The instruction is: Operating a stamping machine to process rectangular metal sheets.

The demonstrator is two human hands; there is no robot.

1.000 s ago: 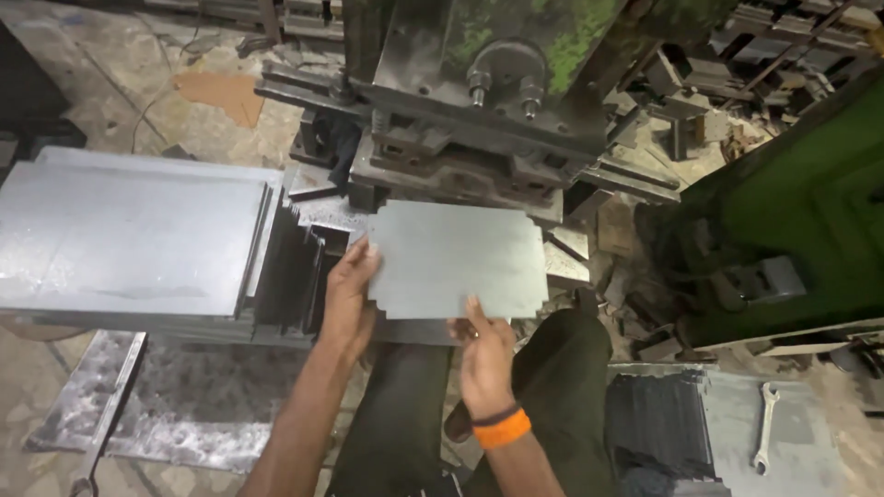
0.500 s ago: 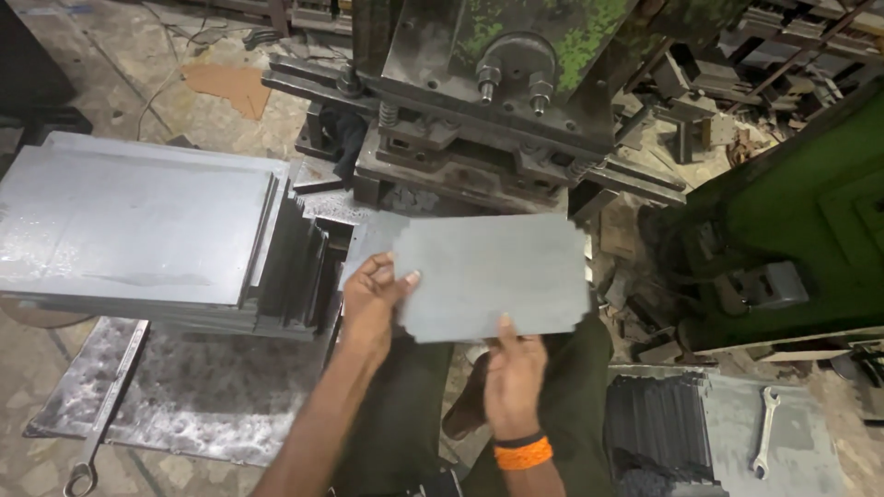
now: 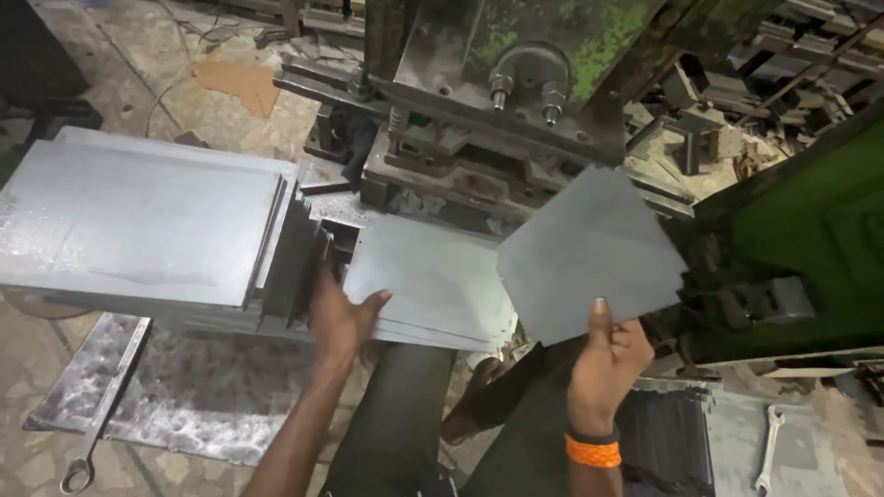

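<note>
Before the press (image 3: 516,120), the right hand (image 3: 603,354) grips a lifted sheet's (image 3: 589,253) lower edge; the left hand (image 3: 341,317) lies unclenched on flat sheets (image 3: 433,285).

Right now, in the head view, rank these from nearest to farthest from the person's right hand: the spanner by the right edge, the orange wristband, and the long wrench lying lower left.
1. orange wristband, on the right hand's own wrist.
2. spanner, lower right.
3. long wrench, far lower left.
</note>
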